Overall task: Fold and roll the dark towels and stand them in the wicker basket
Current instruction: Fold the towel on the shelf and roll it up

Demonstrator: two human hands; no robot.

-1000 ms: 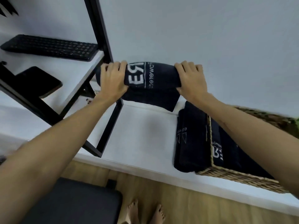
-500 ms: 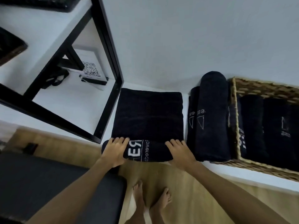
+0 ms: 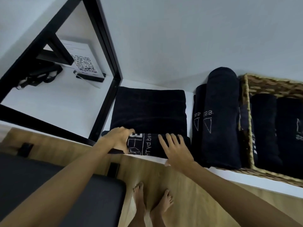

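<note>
A dark towel [image 3: 148, 110] lies folded flat on the white table, and its near end is rolled into a short roll with white lettering [image 3: 147, 147]. My left hand [image 3: 118, 139] grips the roll's left end, fingers curled over it. My right hand [image 3: 175, 149] rests flat on the roll's right part with the fingers spread. Two rolled dark towels [image 3: 219, 118] lie just right of it, against the wicker basket [image 3: 270, 85]. Inside the basket lie more rolled dark towels [image 3: 264, 128].
A black metal shelf frame [image 3: 108, 51] stands left of the towel, with a QR-code sign [image 3: 82, 63] behind it. The table's front edge runs under my hands. Below are a dark cushioned seat [image 3: 49, 185], wooden floor and my bare feet [image 3: 152, 202].
The towel, held up by both hands a second ago, now lies flat on the table. Its near end has been rolled a little further, and my right hand has opened flat on the roll.
</note>
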